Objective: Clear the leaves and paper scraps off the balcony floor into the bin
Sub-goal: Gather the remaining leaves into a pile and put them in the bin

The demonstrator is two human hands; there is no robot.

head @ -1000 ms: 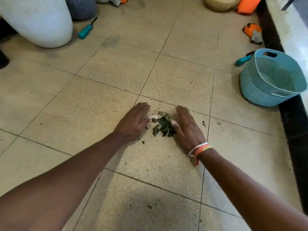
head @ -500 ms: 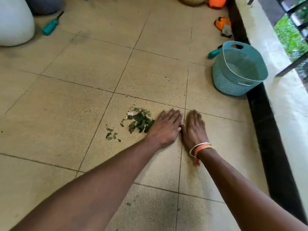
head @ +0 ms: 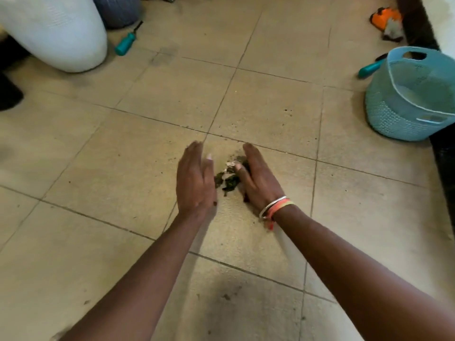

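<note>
A small heap of dark green leaves and white paper scraps [head: 227,178] lies on the beige floor tiles in the middle of the view. My left hand [head: 194,179] stands on its edge just left of the heap, fingers straight. On the heap's right side my right hand [head: 258,179], with bands on the wrist, lies against it with straight fingers, and its thumb touches the scraps. The teal basket-weave bin [head: 394,116] sits at the right, beside the dark kerb, about one tile away from the heap.
A large white pot [head: 56,33] and a grey one [head: 118,9] stand at the back left. One teal-handled tool [head: 126,43] lies near them, another [head: 369,68] behind the bin. An orange glove [head: 387,20] lies at the back right. A few leaf crumbs [head: 226,296] dot the near tile.
Half a second ago both hands lay flat side by side to the right of the scattered leaves. Now they flank the heap, which is pushed tighter together.
</note>
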